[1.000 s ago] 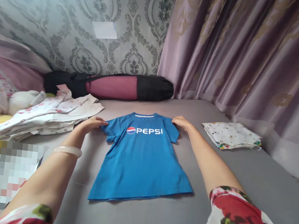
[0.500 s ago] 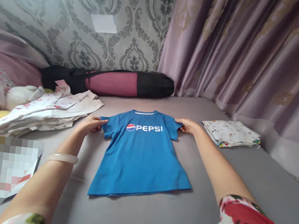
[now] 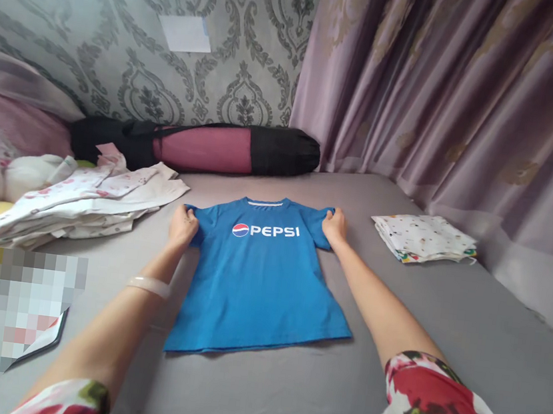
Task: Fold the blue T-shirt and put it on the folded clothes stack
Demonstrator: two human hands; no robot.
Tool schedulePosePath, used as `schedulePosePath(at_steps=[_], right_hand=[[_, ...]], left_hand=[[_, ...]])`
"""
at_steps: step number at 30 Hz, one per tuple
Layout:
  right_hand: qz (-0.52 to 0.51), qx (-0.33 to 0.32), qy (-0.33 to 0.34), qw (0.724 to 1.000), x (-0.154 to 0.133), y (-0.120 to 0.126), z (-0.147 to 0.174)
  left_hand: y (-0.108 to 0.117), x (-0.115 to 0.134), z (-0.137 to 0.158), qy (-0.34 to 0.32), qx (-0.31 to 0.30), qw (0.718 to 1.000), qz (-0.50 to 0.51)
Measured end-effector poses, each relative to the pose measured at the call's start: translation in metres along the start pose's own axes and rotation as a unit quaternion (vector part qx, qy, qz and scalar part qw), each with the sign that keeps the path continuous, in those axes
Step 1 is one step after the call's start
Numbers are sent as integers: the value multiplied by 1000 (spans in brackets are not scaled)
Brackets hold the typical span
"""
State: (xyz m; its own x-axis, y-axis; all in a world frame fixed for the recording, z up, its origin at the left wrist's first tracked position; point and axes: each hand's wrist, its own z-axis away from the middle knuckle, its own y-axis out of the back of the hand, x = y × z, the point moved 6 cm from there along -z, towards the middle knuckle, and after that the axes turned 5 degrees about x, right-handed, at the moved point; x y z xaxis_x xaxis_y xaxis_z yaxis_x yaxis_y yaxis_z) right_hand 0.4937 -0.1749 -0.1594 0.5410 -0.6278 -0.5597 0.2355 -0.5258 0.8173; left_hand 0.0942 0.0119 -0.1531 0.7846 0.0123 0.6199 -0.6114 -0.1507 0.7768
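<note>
Shirt [image 3: 260, 275], blue with a white PEPSI print across the chest, is laid flat and face up at the centre of the frame on a grey bed sheet [image 3: 444, 321], collar toward the wall and hem toward the camera. Both short sleeves are gripped. The left sleeve, left of centre, is held by the left hand [image 3: 182, 226], whose fingers are closed around the sleeve edge; a pale bangle [image 3: 148, 285] is worn on that wrist. The right sleeve, right of centre, is pinched by the right hand [image 3: 335, 226], its fingers curled shut on the fabric. Both forearms are extended from the lower edge of the frame, and floral red sleeves are seen at the lower corners.

A folded stack of white spotted cloth [image 3: 424, 237] is placed on the sheet at the right of the frame, well apart from the shirt. A loose pile of pale printed garments [image 3: 80, 200] is spread at the left, near the left hand but not touching it. A rolled pink mat in a black bag [image 3: 203, 147] is laid along the patterned wall in the upper centre. Mauve curtains [image 3: 446, 93] are hung across the upper right.
</note>
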Motion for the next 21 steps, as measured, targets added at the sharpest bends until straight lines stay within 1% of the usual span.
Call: schedulePosePath(at_steps=[2,5,8,11,13,15,17,19,21], right_hand=[[32,12,7,999,-1,1,3],[108,6,62,992,-1,1,2],[162,11,78,984,7,2,-4],[177,24,61,982,13,5,-8],[160,35,36,986,16,9,-9],[118,44,0,992,21,14,-11],[50,51,-36,997,28,19,-13],[-10,57,-59,997,37,25,-15],[-46,55,-73,995,47,30,-15]], left_hand=[[-1,2,5,-39,10,998,-55],[-3,4,11,-114,9,981,-160],[-4,3,12,-138,-4,967,-212],[-5,1,11,-129,-4,965,-228],[-4,-1,9,-116,5,968,-222],[-3,-5,7,-88,19,975,-202],[0,-11,5,-48,29,984,-169],[5,-16,3,-14,36,991,-127],[11,-21,2,5,39,995,-89]])
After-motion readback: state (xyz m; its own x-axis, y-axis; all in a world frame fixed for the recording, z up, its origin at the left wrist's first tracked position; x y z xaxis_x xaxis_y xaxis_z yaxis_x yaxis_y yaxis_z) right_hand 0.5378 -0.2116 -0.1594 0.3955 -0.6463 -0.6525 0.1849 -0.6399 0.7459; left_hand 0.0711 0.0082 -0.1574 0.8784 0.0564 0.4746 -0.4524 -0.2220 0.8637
